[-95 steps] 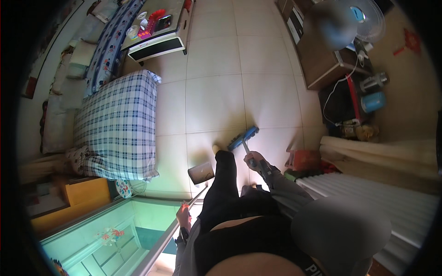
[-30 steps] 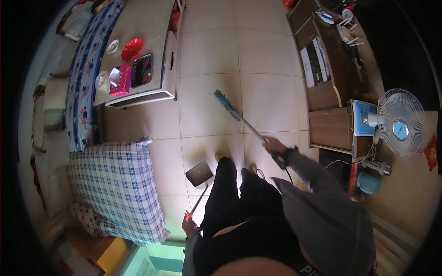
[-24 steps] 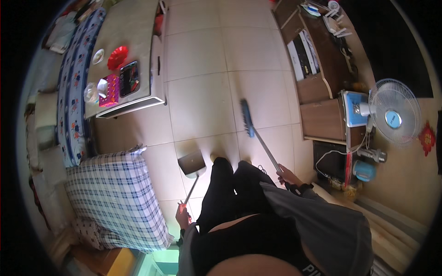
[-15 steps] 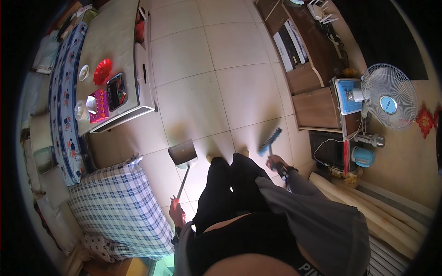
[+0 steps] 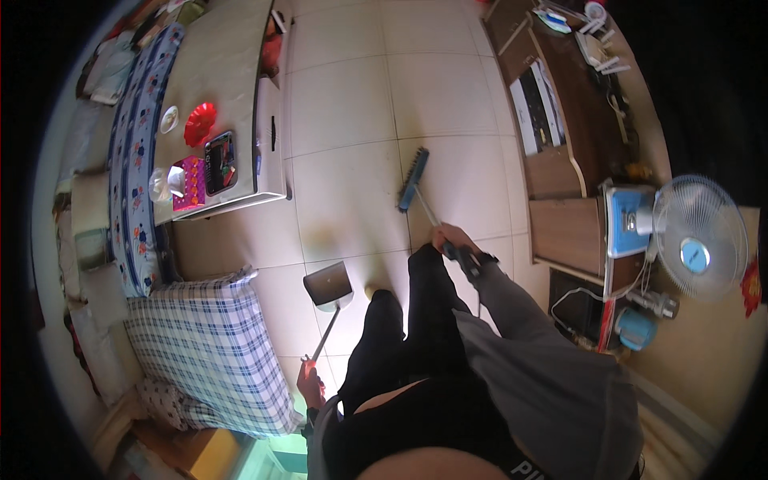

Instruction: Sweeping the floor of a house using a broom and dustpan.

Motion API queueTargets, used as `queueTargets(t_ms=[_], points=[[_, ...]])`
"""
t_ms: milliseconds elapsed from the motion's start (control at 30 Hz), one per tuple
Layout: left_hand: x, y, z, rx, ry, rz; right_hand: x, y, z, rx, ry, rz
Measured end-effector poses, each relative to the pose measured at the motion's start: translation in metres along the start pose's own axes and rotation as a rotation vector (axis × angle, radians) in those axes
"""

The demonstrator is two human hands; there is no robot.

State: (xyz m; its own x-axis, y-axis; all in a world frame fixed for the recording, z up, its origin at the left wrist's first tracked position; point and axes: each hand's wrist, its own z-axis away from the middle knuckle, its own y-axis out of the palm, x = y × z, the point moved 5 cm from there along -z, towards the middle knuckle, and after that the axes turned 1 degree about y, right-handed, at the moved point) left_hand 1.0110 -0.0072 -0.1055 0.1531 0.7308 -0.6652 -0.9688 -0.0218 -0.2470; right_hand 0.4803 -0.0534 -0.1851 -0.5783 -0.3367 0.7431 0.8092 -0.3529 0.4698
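Note:
My left hand (image 5: 310, 382) is closed round the red grip of a long-handled dustpan (image 5: 329, 286). Its grey pan is low by the floor, left of my feet, with the dark opening facing away from me. In front of my right leg, my right hand (image 5: 454, 237) grips the grey pole of a broom (image 5: 412, 181). The broom's blue head with dark bristles is out ahead on the pale tiles, lying slantwise. A wide gap separates broom head and pan. Whether the bristles touch the floor, I cannot tell.
A long table (image 5: 232, 88) at left bears a tissue box (image 5: 190, 183), a red dish (image 5: 200, 125) and a tray (image 5: 221, 163). Nearer is a seat with a checked cover (image 5: 212, 352). Wooden cabinets (image 5: 566, 228) and a fan (image 5: 694, 240) line the right.
My right hand has swung the broom forward and to the left, from beside my right foot to ahead of me. My right leg has stepped forward. The dustpan stays low at my left.

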Motion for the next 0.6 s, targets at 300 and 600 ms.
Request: queueTargets(t_ms=[300, 600], points=[[0.021, 0.085, 0.078, -0.373, -0.165, 0.142, 0.021, -0.091, 0.004, -0.121, 0.735, -0.899], [0.017, 0.139, 0.102, -0.429, -0.273, 0.145, 0.078, -0.110, -0.120, -0.002, 0.729, -0.543]])
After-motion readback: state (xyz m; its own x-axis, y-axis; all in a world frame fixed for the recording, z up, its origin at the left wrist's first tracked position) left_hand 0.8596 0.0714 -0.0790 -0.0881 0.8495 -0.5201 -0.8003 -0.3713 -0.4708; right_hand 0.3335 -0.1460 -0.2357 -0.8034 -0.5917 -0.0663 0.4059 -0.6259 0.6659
